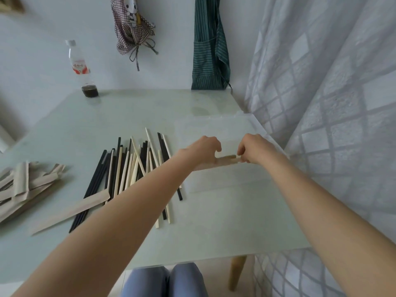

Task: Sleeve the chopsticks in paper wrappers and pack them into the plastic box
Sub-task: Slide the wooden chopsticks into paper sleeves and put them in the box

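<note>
Left hand: at centre, fingers curled, gripping the left end of a tan paper-sleeved chopstick pair.

Right hand: just at 3 o'clock of the left hand, fingers curled, pinching the right end of the same sleeved pair. Hands close together, not touching.

Tan paper-sleeved chopstick pair: held crosswise between both hands, roughly level, over the clear plastic box. Whether resting on the box floor or held above it, cannot tell.

Clear plastic box: shallow, translucent, rectangular, at 2 o'clock on the pale green glass-topped table, near the table's right edge.

Loose chopsticks, black and pale wood: unsleeved, fanned in an overlapping pile at 9 o'clock of the hands, partly crossed by the left forearm.

Single flat tan paper wrapper: lying slantwise at 8 o'clock, touching the near ends of the black chopsticks.

Heap of tan paper wrappers: at the far 9 o'clock edge, stacked loosely.

Clear plastic bottle with red label: upright at 11 o'clock on the table, dark liquid at the bottom.

Checked fabric apron with cartoon figure: hanging on the wall at 12 o'clock.

Green striped apron: hanging at 1 o'clock.

White patterned curtain: along 3 o'clock.

Blue-clad knees: at 6 o'clock below the table edge.
</note>
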Motion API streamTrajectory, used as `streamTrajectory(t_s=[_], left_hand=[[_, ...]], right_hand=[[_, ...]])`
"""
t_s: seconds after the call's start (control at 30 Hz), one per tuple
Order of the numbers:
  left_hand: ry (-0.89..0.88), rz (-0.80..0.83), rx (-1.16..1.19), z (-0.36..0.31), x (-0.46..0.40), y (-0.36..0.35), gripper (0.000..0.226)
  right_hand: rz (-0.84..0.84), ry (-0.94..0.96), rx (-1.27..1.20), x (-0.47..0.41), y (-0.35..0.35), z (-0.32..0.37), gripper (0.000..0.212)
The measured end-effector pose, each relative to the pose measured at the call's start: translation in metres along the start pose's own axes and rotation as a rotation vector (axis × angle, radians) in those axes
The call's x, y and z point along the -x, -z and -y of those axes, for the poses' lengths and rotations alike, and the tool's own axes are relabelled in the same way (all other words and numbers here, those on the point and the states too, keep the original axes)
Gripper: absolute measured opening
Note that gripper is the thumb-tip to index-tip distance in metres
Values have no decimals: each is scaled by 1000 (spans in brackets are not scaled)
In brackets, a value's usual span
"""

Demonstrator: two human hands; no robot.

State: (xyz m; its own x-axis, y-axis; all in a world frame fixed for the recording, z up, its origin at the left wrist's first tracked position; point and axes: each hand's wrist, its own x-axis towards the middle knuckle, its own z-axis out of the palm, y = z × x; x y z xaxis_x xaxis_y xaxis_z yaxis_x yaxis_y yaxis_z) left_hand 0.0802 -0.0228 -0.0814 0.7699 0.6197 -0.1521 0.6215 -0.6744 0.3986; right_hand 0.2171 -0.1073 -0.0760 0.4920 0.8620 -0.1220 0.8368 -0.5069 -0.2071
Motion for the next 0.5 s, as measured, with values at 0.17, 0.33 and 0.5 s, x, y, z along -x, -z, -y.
streamTrajectory(t_s=[0.17,0.33,0.5], left_hand=[[-43,-134,96,13,26,17,24],[37,-437,149,51,72,38,17],[249,-527,142,114,125,46,20]], right_hand=[[-107,84,-136,9,-5,19,15],[-230,304,-376,29,-2,74,17],[-151,436,-421,51,-11,141,17]])
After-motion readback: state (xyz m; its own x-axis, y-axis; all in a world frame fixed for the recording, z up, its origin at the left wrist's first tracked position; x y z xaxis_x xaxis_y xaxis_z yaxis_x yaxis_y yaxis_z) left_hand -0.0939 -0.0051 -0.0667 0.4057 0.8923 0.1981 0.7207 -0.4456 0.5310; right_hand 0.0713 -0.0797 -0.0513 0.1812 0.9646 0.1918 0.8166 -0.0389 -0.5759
